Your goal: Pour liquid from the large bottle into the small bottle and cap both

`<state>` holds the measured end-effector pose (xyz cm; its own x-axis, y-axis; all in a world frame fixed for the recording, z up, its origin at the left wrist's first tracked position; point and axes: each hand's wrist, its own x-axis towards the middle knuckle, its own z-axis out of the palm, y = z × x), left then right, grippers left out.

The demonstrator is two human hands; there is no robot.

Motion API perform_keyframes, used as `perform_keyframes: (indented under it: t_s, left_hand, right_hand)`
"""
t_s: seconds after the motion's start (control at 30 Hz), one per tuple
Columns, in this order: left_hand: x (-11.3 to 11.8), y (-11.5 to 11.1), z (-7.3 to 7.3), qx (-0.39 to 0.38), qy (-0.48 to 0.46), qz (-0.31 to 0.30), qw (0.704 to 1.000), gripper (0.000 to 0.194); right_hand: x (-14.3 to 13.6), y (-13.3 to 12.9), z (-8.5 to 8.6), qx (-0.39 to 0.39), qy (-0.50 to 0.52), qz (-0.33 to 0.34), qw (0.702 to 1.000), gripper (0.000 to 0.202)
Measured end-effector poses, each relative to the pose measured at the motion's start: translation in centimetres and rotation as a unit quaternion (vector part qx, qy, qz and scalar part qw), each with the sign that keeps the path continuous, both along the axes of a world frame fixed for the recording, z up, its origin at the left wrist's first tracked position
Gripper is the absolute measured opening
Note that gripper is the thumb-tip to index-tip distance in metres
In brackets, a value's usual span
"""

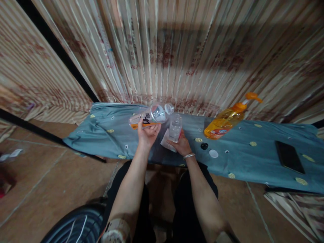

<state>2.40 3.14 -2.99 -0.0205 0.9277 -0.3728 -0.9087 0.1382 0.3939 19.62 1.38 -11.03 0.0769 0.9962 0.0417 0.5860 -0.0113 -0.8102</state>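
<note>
"Pleated curtain (177,50) behind, cloth-covered surface (243,165) in front of the knees. And the labelled bottle (152,117)?"

"Tipped almost flat above the middle of the surface, mouth towards the small clear bottle (176,127), upright just beside it. Touching at the necks or apart? Cannot tell."

"How best to manage both?"

"With care for alignment, most likely: line up the two necks, tilt gradually, hold the small one steady, and avoid squeezing such thin-looking plastic."

"Grip and pose?"

"Each hand clamped on a bottle. Left hand (149,135) palm up, thumb against the label side, fingers spread beneath. Right hand (183,145) wrapped round the small one's lower part, bracelet (189,156) at the wrist; both forearms stretched forward over the lap, converging."

"Farther out?"

"White slip (166,140) by the right thumb, perhaps pinned there, too blurred to say. Then, rightward, black cap-like piece (204,146), white disc (213,154), orange pump bottle (219,124), dark phone (290,157)."
</note>
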Motion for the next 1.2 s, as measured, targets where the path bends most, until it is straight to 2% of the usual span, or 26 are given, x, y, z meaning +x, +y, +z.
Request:
perform_keyframes:
  t_s: [0.2,0.53,0.73,0.87,1.2]
  left_hand:
    - [0.9,0.1,-1.1,-0.038,-0.079,0.006,0.996,0.047]
    - [0.8,0.5,-2.0,-0.018,-0.210,0.035,0.977,0.051]
    - [0.2,0.9,-1.7,-0.011,-0.216,0.056,0.975,0.053]
    - [0.0,1.1,-1.9,0.005,-0.232,0.050,0.971,0.057]
    - [-0.1,0.9,-2.0,0.007,-0.205,0.037,0.978,0.065]
  right_hand:
    - [0.0,-0.2,0.3,0.009,0.003,0.001,1.000,0.098]
    - [0.0,-0.3,0.3,0.001,-0.009,0.011,1.000,0.094]
    - [-0.1,-0.4,0.8,-0.018,-0.017,0.006,1.000,0.091]
    - [-0.2,-0.5,0.9,-0.017,-0.020,-0.004,1.000,0.092]
    - [0.1,-0.4,0.1,-0.012,0.001,0.000,1.000,0.089]
